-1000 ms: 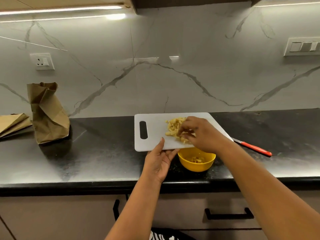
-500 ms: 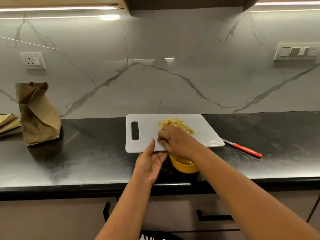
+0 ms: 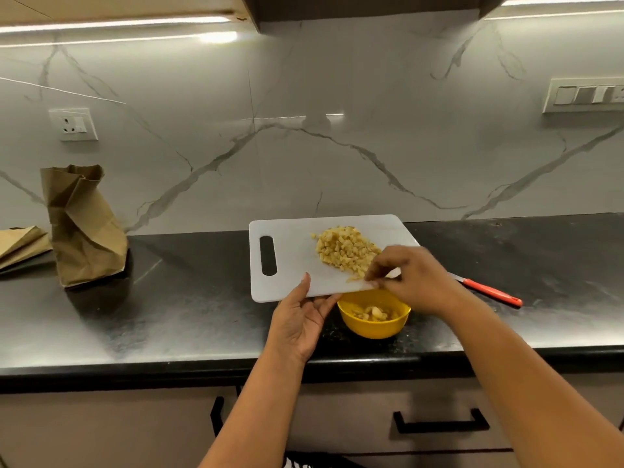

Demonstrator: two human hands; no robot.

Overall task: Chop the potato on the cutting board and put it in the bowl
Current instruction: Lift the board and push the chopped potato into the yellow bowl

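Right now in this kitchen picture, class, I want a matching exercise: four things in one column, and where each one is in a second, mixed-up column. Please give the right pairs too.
Things
1. knife
2. paper bag
3. bowl
4. potato pieces

Places
A. under the near edge of the cutting board
B. heaped on the cutting board
C. standing at the left of the counter
D. lying on the counter to the right of the board

Pairs: 1-D, 2-C, 3-A, 4-B
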